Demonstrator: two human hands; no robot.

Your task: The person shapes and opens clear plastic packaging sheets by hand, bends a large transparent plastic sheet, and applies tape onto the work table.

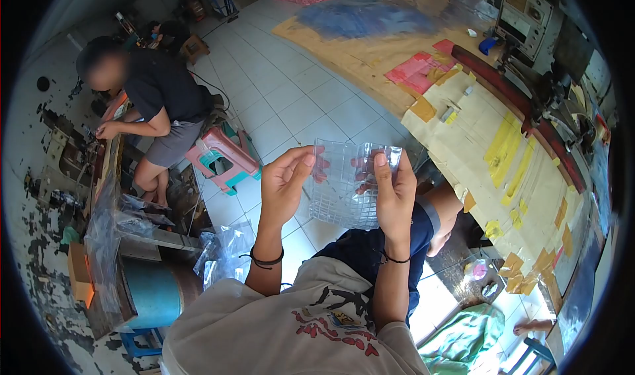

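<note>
"What's on the left?"
"A co-worker [155,77], upper left, with a pink-and-green stool [206,151] near."
"Mid-frame?"
"A clear, gridded plastic piece [340,200]. The left hand's [283,183] grip is pinched on its left side, the right hand's [395,200] on its right."
"Beyond?"
"A bench [463,143], upper right, bearing yellow strips [504,140]."

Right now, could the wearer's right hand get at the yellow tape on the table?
Probably yes, with a reach: nothing visible stands between the right hand and the yellow tape. It is pinching clear plastic, though, so it might first need to let go.
</note>
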